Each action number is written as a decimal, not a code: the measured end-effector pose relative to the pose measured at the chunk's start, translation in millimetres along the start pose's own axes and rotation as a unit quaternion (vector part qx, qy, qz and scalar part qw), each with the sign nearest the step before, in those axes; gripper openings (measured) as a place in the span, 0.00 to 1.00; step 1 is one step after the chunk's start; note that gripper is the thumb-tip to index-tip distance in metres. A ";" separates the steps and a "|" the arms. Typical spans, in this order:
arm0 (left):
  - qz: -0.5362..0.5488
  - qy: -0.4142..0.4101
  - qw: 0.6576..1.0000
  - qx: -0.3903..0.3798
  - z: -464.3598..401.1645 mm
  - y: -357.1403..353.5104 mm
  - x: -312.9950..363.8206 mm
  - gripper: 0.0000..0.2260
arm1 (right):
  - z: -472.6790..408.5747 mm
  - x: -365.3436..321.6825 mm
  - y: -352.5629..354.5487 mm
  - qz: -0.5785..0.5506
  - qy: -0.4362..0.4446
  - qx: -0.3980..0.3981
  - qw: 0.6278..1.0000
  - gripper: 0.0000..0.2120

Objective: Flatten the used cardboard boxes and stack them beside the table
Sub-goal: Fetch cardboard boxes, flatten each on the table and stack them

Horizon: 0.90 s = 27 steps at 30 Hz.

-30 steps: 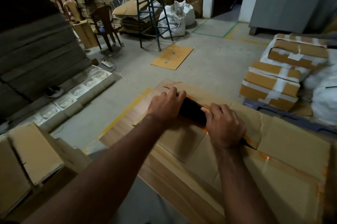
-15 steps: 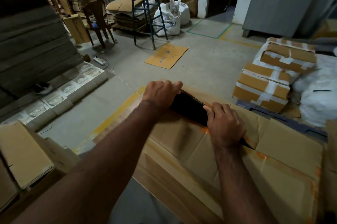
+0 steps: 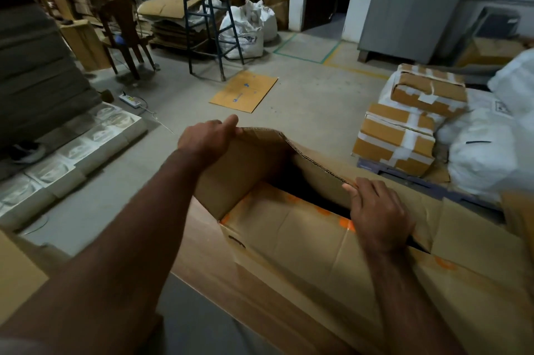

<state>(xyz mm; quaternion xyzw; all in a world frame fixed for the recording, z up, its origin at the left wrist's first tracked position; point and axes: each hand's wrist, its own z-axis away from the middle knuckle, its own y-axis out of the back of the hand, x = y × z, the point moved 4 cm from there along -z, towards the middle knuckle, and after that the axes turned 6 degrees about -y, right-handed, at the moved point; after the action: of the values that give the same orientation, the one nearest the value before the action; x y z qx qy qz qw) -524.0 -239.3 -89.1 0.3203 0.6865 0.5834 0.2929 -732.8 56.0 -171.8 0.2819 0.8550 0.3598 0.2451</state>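
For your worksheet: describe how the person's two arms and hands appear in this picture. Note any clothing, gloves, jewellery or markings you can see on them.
Both forearms are bare as far as the frame shows; no sleeve is clearly visible. The left hand and the right hand wear no gloves. No watch, bracelet or ring shows on either wrist or on the visible fingers. No markings show in the dim light.
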 end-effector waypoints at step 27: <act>0.098 -0.100 0.989 -0.053 18.8 -78.4 35.8 0.22 | 43.2 -55.7 15.3 0.056 -0.111 -0.285 0.950 0.24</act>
<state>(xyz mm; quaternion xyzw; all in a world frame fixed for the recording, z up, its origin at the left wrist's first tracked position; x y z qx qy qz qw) -539.4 -208.7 -170.4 0.4267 0.5868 0.6101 0.3182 -661.1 48.8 -175.1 0.2854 0.6670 0.5684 0.3881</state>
